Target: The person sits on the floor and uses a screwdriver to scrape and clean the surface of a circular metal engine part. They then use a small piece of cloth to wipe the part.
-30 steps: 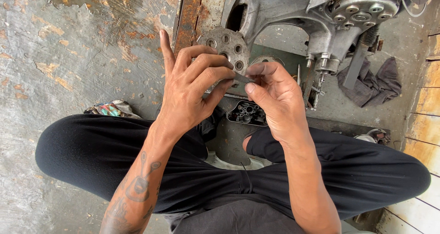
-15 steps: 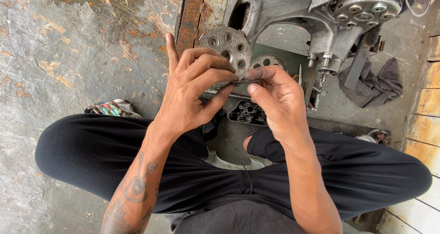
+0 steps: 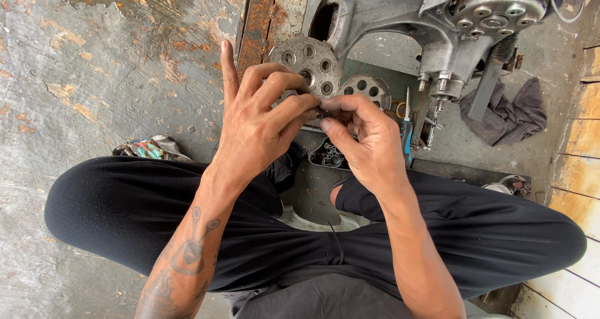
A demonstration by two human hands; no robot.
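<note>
My left hand (image 3: 259, 122) and my right hand (image 3: 362, 137) meet in front of me, fingertips pinched together on a small dark metal part (image 3: 320, 113) that is mostly hidden by the fingers. The left index finger points straight up. Just beyond the hands lie two round grey metal discs with holes, a larger disc (image 3: 309, 59) and a smaller disc (image 3: 365, 89). I sit cross-legged in black trousers (image 3: 125, 212).
A grey engine casing (image 3: 481, 19) rests on the floor at the top right. A screwdriver with a blue handle (image 3: 407, 128) lies beside it, with a dark rag (image 3: 512, 112) further right. A small tray of parts (image 3: 328, 156) sits under my hands. A rusty metal bar (image 3: 256, 19) runs upward. A coloured cloth (image 3: 147, 149) lies left.
Both hands have shifted slightly and the fingertips have closed more tightly together around the small part. Nothing else has moved.
</note>
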